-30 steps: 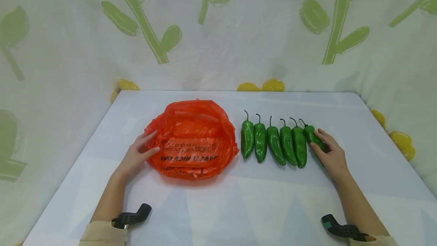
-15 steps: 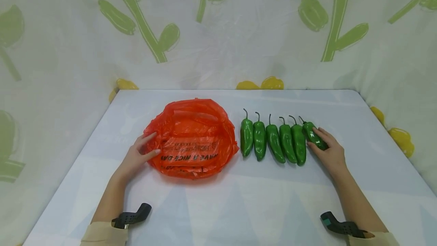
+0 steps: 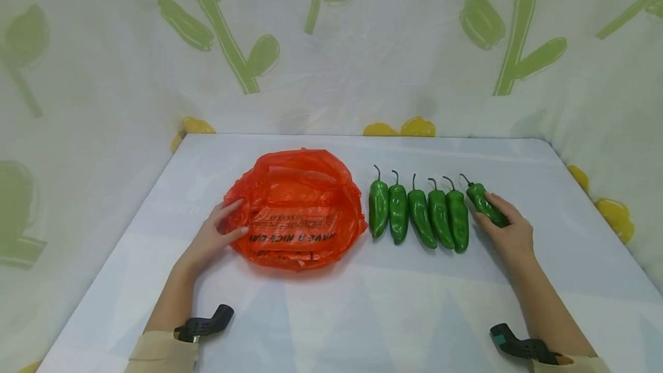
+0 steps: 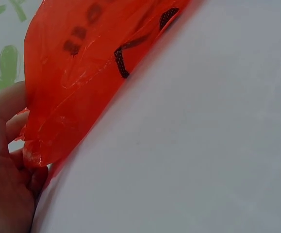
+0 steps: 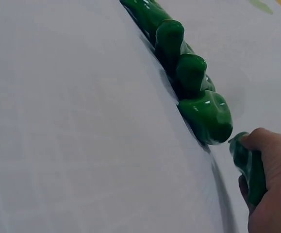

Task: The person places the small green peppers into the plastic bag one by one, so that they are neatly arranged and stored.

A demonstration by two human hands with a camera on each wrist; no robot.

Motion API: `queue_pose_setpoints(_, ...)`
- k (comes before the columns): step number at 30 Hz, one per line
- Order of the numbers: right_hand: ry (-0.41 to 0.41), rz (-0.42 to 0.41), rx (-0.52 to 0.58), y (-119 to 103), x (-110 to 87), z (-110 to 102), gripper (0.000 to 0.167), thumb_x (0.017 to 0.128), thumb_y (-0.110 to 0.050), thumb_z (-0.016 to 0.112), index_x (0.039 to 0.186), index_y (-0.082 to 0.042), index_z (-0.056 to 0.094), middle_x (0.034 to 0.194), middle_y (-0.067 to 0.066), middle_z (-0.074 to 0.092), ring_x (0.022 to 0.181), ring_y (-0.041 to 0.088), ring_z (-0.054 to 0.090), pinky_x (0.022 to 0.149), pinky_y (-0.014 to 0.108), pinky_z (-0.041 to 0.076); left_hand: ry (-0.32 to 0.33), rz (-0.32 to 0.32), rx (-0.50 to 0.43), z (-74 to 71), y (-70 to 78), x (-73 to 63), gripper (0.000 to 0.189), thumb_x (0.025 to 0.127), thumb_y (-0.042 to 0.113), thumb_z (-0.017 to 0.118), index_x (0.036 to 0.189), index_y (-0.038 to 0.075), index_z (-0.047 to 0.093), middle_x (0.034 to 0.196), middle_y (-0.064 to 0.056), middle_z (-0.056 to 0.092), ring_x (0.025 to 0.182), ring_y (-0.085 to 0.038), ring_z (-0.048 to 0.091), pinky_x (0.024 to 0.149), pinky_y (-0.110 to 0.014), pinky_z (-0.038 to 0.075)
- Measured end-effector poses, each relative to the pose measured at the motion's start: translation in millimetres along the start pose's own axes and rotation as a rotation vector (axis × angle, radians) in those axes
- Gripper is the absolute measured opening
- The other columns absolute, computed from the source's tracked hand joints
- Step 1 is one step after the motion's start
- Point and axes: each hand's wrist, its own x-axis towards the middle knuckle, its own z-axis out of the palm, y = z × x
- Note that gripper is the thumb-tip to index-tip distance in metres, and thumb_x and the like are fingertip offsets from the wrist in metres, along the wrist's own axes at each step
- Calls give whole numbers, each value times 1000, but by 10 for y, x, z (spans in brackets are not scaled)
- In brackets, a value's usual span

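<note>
Glossy green, one pepper (image 3: 488, 207) is gripped by the right hand (image 3: 513, 235), its stem (image 3: 465, 179) directed away. Five peppers (image 3: 422, 219) are lined up just left of that hand; farther left, a red bag (image 3: 303, 189) is held at its rim by the left hand (image 3: 208, 240). Rightward, white tabletop (image 3: 559, 235) is bounded by a slanting edge (image 3: 586, 195).

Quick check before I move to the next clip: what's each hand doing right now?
Left hand: closed, holding the red bag at its left edge.
Right hand: closed, holding one green pepper.
</note>
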Motion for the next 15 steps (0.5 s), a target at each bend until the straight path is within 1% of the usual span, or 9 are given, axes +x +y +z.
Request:
queue_pose_setpoints(1,5,-2,2,-14,-1,-5,55,92,-27,62,141,-13,43,149,18,34,137,42,28,111,55,25,-3,1,-1,0,-2,0,75,86,40,65,149,21,29,155,-17,14,141,-42,12,102,-68,28)
queue_pose_setpoints(2,10,-4,-1,-26,-2,-5,55,92,-28,62,141,-14,43,149,17,35,137,41,30,112,50,26,-4,1,1,0,-1,0,75,86,40,65,150,22,28,155,-17,14,141,-42,12,102,-68,28)
queue_pose_setpoints(5,27,-12,-12,-61,-5,-4,53,92,-28,62,141,-18,45,148,10,38,135,35,35,109,29,32,-4,-5,-2,1,11,-3,77,86,40,66,150,22,27,155,-17,13,141,-42,12,101,-67,29)
queue_pose_setpoints(7,40,-24,-16,-82,-5,-3,52,91,-28,63,140,-20,47,147,2,41,134,19,39,102,15,33,-7,-13,-2,4,18,-6,78,85,40,66,150,23,27,156,-16,12,141,-41,12,102,-67,29)
queue_pose_setpoints(8,45,-34,-10,-92,-6,-3,52,91,-27,63,140,-21,47,146,-2,42,132,10,40,97,11,33,-7,-15,0,4,23,-7,78,85,41,66,150,23,26,156,-16,12,141,-41,12,102,-67,29)
queue_pose_setpoints(9,48,-48,-4,-102,-6,-2,52,90,-27,64,140,-21,48,145,-5,43,128,2,39,95,8,33,-7,-15,0,3,27,-9,78,85,41,66,150,24,26,156,-16,12,141,-41,11,102,-67,28)
queue_pose_setpoints(11,53,-71,10,-127,-3,4,52,90,-25,65,139,-21,49,144,-9,44,118,-10,38,90,5,34,-6,-13,-1,0,31,-14,77,85,40,66,150,24,26,156,-16,12,141,-41,11,102,-68,27)
queue_pose_setpoints(13,52,-94,21,-153,-1,12,51,90,-24,65,139,-21,49,143,-10,45,112,-15,36,88,4,34,-3,-9,0,-1,32,-19,77,85,40,66,150,24,27,156,-16,12,141,-41,11,102,-69,26)
queue_pose_setpoints(15,48,-109,22,-182,6,30,51,90,-23,65,138,-20,50,143,-9,45,111,-16,36,86,4,34,-1,-5,-3,3,29,-25,77,85,39,66,150,24,27,156,-17,12,141,-42,11,102,-68,26)
